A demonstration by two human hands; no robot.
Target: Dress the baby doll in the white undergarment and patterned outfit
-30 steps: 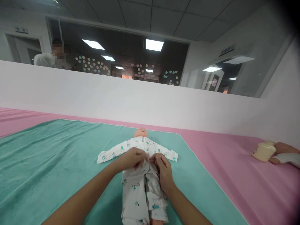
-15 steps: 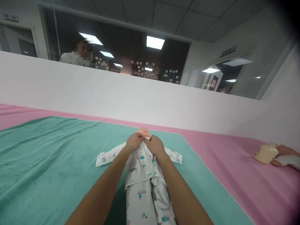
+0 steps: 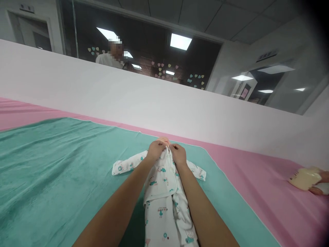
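A baby doll [image 3: 163,140] lies on its back, its head partly hidden behind my hands. It wears a white baby jacket [image 3: 164,176] with a teal animal print, and printed trousers [image 3: 159,219] cover its legs. Both sleeves stretch out to the sides. My left hand [image 3: 156,150] is closed in a pinch on the left edge of the jacket's collar. Close beside it, my right hand [image 3: 179,153] pinches the collar's other edge. A small gap separates the two hands at the doll's neck; the fingertips are partly hidden.
A teal blanket [image 3: 64,164] lies under the doll, over a pink sheet [image 3: 246,171]. Behind stands a low white wall [image 3: 144,99] with glass above. A pale yellow object [image 3: 304,178] lies at far right by skin-coloured shapes. Beyond the glass is a person [image 3: 109,59].
The camera view has tilted, so the scene sits further right in the picture. My hands stay at the collar, with slightly more space between their fingertips.
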